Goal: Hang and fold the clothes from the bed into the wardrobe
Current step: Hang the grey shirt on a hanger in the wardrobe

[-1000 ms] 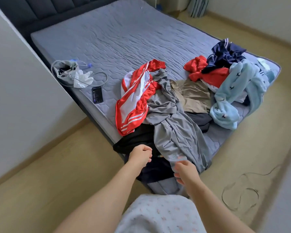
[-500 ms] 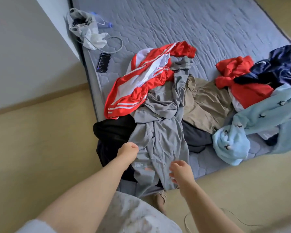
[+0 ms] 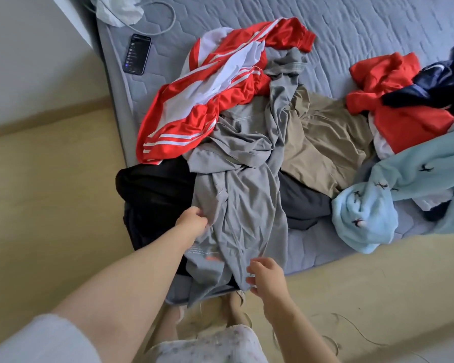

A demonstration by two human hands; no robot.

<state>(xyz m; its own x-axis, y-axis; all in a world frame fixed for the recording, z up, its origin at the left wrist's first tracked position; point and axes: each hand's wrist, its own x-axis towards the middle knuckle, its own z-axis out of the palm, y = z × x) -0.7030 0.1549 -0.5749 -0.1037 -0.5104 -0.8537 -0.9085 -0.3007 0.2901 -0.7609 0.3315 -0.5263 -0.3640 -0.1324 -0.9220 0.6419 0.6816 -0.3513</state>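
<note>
A pale wooden floor [image 3: 50, 179] runs along a grey wall [image 3: 24, 61] at the left, and the bed [image 3: 378, 27], with its grey quilted mattress, fills the upper part of the view. At the bed's left edge lies a dark phone [image 3: 137, 54], face up, with a crumpled white cloth [image 3: 118, 11] and a looped cable [image 3: 165, 19] just above it.

Next comes the heap of clothes. A red-and-white striped garment [image 3: 207, 95] sprawls across the mattress, and below it a black garment [image 3: 155, 189] spills over the bed's edge. My left grip [image 3: 192, 221] reaches in from below, and its fingers are pinched on the left edge of the grey garment [image 3: 241, 192]. This garment lies long and wrinkled down the middle of the heap, and its hem hangs past the bed's foot. My right grip [image 3: 265, 279] sits at that hem with its fingers curled against the cloth. I cannot tell whether it has hold of it.

To the right, a tan garment [image 3: 323, 142] lies partly under the grey one, with a dark grey garment [image 3: 302, 205] below it. Further right is a red garment [image 3: 404, 108] and a light blue fleece [image 3: 378, 205] dotted with small dark shapes. A navy garment [image 3: 446, 87] lies at the far right edge.
</note>
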